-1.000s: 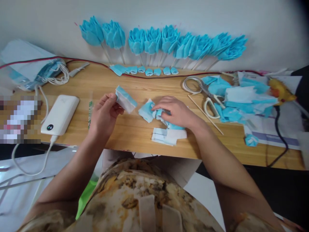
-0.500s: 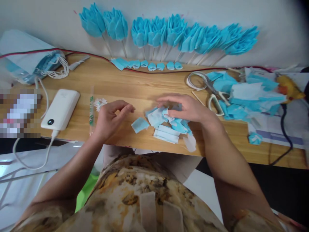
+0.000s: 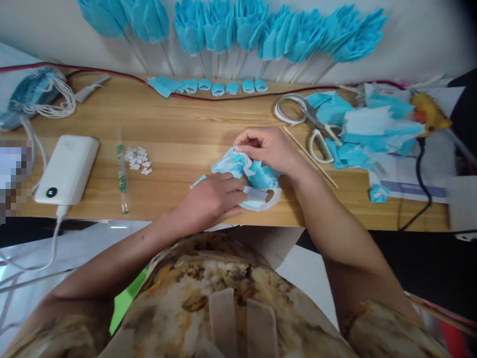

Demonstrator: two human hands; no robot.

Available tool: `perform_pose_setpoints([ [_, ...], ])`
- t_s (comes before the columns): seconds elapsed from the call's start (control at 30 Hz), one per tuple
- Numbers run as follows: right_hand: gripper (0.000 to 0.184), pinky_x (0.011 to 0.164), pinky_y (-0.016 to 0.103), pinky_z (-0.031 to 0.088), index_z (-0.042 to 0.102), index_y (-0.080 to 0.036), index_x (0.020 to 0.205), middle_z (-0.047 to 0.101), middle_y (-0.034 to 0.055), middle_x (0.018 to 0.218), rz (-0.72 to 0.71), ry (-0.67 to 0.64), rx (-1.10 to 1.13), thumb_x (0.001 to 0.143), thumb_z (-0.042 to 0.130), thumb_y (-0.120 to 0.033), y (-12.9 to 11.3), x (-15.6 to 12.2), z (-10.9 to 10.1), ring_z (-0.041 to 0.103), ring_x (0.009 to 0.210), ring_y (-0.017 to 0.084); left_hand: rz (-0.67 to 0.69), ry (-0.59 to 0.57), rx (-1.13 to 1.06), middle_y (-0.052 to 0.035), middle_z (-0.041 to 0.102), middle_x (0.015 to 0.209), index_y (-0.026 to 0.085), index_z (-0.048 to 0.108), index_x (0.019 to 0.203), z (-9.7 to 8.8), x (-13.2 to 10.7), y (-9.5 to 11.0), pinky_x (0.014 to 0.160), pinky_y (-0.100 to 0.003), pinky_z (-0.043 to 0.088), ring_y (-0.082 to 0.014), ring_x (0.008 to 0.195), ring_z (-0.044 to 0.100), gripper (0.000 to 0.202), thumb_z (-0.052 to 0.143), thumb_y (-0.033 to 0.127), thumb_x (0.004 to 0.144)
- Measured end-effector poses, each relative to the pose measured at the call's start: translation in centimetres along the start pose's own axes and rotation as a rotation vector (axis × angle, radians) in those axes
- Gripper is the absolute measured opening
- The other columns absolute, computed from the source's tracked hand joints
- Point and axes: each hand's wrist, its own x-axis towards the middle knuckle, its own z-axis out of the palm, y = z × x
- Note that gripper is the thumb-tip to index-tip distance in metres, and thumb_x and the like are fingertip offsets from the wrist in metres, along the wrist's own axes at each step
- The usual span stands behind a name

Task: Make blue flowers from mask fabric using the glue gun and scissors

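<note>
My right hand (image 3: 269,148) pinches the edge of a thin blue-and-white fabric piece (image 3: 234,162) between thumb and fingers. My left hand (image 3: 212,200) reaches across the front of the small pile, palm down, its fingers stretched out over the pieces. More crumpled blue fabric pieces (image 3: 264,176) lie under and beside my right hand. Close to my left fingertips is a folded white-and-pale-blue piece (image 3: 257,198), next to the table's front edge. A small blue corner (image 3: 198,182) shows behind my left hand; the rest of it is hidden.
Blue fabric flowers (image 3: 251,25) on sticks lean along the wall, with small folded blue pieces (image 3: 218,89) before them. Scissors (image 3: 316,124), a tape roll (image 3: 288,109) and blue scraps (image 3: 367,129) lie right. A power bank (image 3: 69,169) and white bits (image 3: 138,160) are left.
My left hand has moved right, from beside the white bits onto the pile. My right hand now lifts the edge of a fabric piece. The whole view has shifted slightly.
</note>
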Motion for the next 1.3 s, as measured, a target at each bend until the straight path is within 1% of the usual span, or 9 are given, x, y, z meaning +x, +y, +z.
perform_pose_setpoints([
  [0.17, 0.026, 0.061, 0.026, 0.053, 0.076, -0.021, 0.109, 0.072, 0.0001, 0.076, 0.067, -0.056, 0.149, 0.095, 0.063, -0.038, 0.5, 0.0, 0.4, 0.069, 0.067, 0.014, -0.084, 0.023, -0.048, -0.01, 0.073, 0.088, 0.019, 0.07, 0.077, 0.1, -0.8, 0.5, 0.08, -0.036, 0.045, -0.0223, 0.085, 0.062, 0.026, 0.055, 0.024, 0.098],
  [0.27, 0.031, 0.062, 0.026, 0.054, 0.075, -0.021, 0.117, 0.073, 0.0004, 0.077, 0.054, -0.029, 0.122, 0.096, 0.063, -0.041, 0.7, 0.0, 0.2, 0.069, 0.068, 0.014, -0.333, 0.237, -0.424, -0.0058, 0.071, 0.082, 0.019, 0.07, 0.081, -1.8, -1.8, 0.6, 0.074, -0.03, 0.049, -0.0183, 0.079, 0.064, 0.014, 0.067, 0.028, 0.091],
  [0.37, 0.035, 0.065, 0.027, 0.055, 0.077, -0.021, 0.115, 0.076, 0.0019, 0.081, 0.017, -0.008, 0.041, 0.096, 0.062, -0.047, 0.6, 0.1, 0.1, 0.07, 0.071, 0.015, -0.616, 0.523, -0.856, 0.0004, 0.063, 0.069, 0.018, 0.067, 0.078, -3.5, -2.0, -0.3, 0.061, -0.025, 0.05, -0.0127, 0.062, 0.058, 0.021, 0.08, 0.035, 0.081],
  [0.43, 0.042, 0.071, 0.029, 0.056, 0.078, -0.022, 0.114, 0.078, 0.0038, 0.09, -0.007, 0.048, 0.017, 0.098, 0.058, -0.055, 0.5, 0.2, 0.1, 0.071, 0.078, 0.017, -0.677, 0.611, -1.096, 0.0021, 0.06, 0.066, 0.018, 0.065, 0.077, -4.0, -1.6, -1.2, 0.059, -0.025, 0.054, -0.0111, 0.057, 0.057, 0.029, 0.086, 0.038, 0.074],
  [0.57, 0.061, 0.081, 0.033, 0.057, 0.079, -0.023, 0.107, 0.079, 0.0063, 0.098, -0.055, 0.165, 0.099, 0.095, 0.048, -0.074, -0.2, 0.3, -0.1, 0.071, 0.091, 0.02, -0.638, 0.624, -1.309, 0.0009, 0.064, 0.072, 0.016, 0.064, 0.079, -4.3, 0.0, -2.2, 0.062, -0.023, 0.059, -0.0103, 0.063, 0.062, 0.035, 0.091, 0.037, 0.07],
  [0.73, 0.061, 0.077, 0.033, 0.055, 0.074, -0.022, 0.078, 0.074, 0.0025, 0.081, -0.063, 0.16, 0.136, 0.087, 0.055, -0.08, -1.0, 0.0, -0.2, 0.067, 0.079, 0.019, -0.55, 0.555, -1.291, 0.0001, 0.064, 0.074, 0.016, 0.064, 0.081, -3.9, 2.1, -1.8, 0.065, -0.026, 0.061, -0.0114, 0.066, 0.064, 0.038, 0.09, 0.041, 0.072],
  [0.97, 0.027, 0.067, 0.029, 0.052, 0.075, -0.021, 0.074, 0.072, -0.0016, 0.072, -0.032, 0.359, 0.206, 0.081, 0.077, -0.047, -0.7, 0.1, 0.1, 0.062, 0.067, 0.015, -0.484, 0.57, -1.102, -0.0023, 0.065, 0.073, 0.015, 0.069, 0.084, -4.2, 4.6, -1.8, 0.055, -0.025, 0.055, -0.0127, 0.062, 0.061, 0.054, 0.084, 0.065, 0.071],
  [1.2, 0.031, 0.07, 0.031, 0.056, 0.077, -0.021, 0.083, 0.075, -0.0002, 0.078, 0.015, 0.394, 0.254, 0.075, 0.083, -0.05, -0.3, 0.2, 0.1, 0.067, 0.072, 0.017, -0.501, 0.618, -0.888, 0.0006, 0.064, 0.063, 0.016, 0.074, 0.073, -4.9, 6.5, -2.1, 0.047, -0.022, 0.038, -0.0083, 0.052, 0.05, 0.03, 0.091, 0.04, 0.066],
  [1.3, 0.038, 0.066, 0.03, 0.054, 0.073, -0.021, 0.074, 0.07, -0.0012, 0.07, 0.011, 0.471, 0.202, 0.076, 0.079, -0.059, -0.4, 0.4, -0.1, 0.063, 0.068, 0.017, -0.495, 0.663, -0.834, 0.0021, 0.058, 0.056, 0.017, 0.07, 0.062, -4.9, 6.6, -2.8, 0.049, -0.023, 0.038, -0.0086, 0.051, 0.048, 0.028, 0.089, 0.038, 0.069],
])
